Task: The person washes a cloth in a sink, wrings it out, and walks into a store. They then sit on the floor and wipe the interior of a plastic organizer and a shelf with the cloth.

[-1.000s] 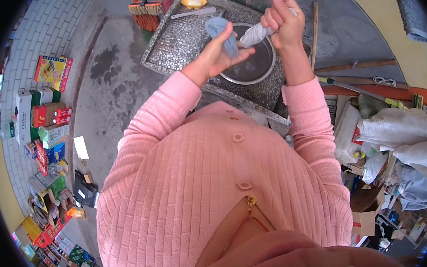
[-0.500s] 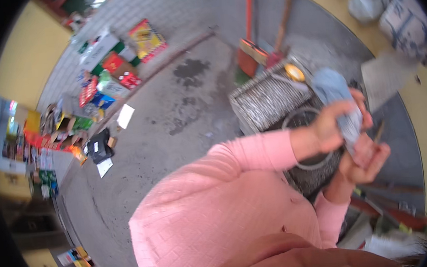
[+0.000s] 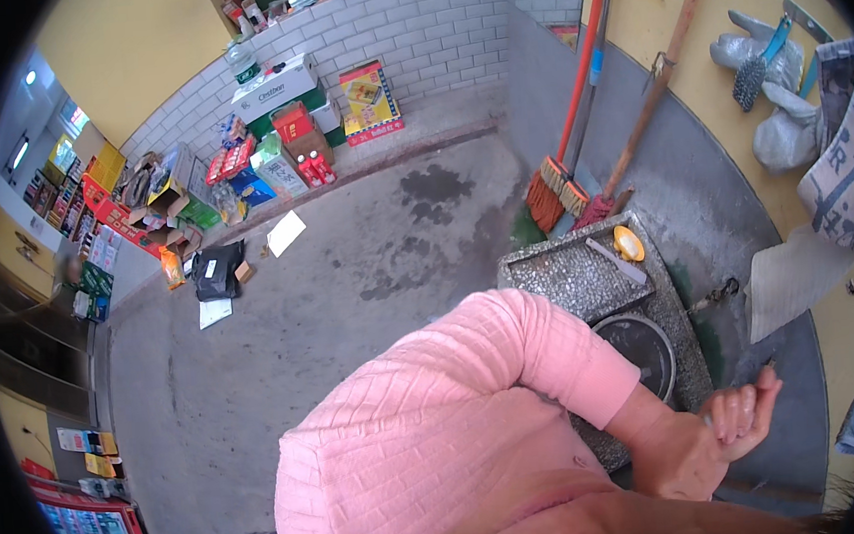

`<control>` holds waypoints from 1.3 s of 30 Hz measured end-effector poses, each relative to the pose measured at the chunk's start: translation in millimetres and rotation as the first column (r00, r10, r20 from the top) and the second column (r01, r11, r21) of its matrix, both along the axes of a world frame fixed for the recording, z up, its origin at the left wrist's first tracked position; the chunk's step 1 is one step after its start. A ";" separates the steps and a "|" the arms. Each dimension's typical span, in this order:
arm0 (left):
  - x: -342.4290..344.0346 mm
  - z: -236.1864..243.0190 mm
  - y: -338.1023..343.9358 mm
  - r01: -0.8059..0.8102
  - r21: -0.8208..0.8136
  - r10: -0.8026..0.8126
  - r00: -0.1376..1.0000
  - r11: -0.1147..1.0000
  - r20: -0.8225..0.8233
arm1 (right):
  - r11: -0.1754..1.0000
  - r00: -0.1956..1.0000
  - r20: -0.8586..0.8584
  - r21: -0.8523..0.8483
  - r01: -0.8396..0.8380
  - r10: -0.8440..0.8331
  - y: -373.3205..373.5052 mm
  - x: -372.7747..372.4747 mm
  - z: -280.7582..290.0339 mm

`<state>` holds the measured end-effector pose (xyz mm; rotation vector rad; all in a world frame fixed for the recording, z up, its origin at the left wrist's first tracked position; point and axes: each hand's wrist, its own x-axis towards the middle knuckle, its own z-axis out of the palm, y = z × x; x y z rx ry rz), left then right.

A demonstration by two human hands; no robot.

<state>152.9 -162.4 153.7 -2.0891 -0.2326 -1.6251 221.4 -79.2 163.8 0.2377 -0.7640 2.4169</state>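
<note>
My left hand (image 3: 675,456), at the end of a pink sleeve, is curled at the lower right, overlapping my right hand (image 3: 744,411), whose fingers are closed. I cannot make out the cloths or anything else gripped between them. Just left of and above my hands is a speckled stone sink (image 3: 695,354) holding a round metal basin (image 3: 636,351) with dark water, partly behind my arm. On the sink's upper section lie a yellow soap dish (image 3: 629,243) and a pale long-handled tool (image 3: 615,262).
Brooms (image 3: 554,197) lean in the corner beside the sink. Boxes (image 3: 293,127) and bottles line the tiled wall; a black bag (image 3: 217,273) and white sheets (image 3: 286,234) lie on the floor. Gloves (image 3: 787,128) and a brush hang at the right. A glass-fronted cooler (image 3: 86,525) stands lower left.
The view has swung toward the left wall and room. My hands have moved from over the basin to lower right of it, and the pale cloths they held are now hidden.
</note>
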 end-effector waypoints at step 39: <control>-36.7 -78.1 36.6 -0.310 -0.174 0.059 0.617 0.935 -0.785 | 0.955 0.641 0.758 0.263 -0.138 -0.117 29.8 -45.4 -34.0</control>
